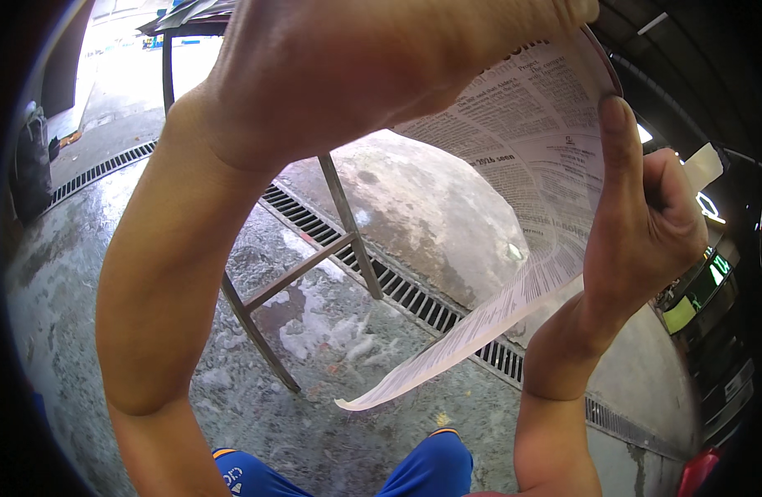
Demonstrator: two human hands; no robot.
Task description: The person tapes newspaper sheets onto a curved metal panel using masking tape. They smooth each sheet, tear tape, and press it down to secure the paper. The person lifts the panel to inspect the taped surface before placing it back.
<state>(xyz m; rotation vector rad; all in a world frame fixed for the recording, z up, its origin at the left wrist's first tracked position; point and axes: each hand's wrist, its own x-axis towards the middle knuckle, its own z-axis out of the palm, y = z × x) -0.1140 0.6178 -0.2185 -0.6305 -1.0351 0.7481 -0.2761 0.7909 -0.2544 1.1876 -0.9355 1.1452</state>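
Note:
A printed newspaper sheet hangs in a curve between my hands, its lower edge sweeping down to a point above the floor. My left hand is raised very close across the top of the view, its fingertips closed at the sheet's upper edge; part of this hand is cut off. On the other side, my right hand has its thumb upright against the sheet's right edge and its other fingers curled. A pale cream strip sticks out beside those fingers; what it belongs to is hidden.
Ahead stands a metal-legged stand with flat sheets on top. A slotted drain grate crosses the wet concrete floor. A dark bag is at far left, a red object at lower right. My blue-clad knees show below.

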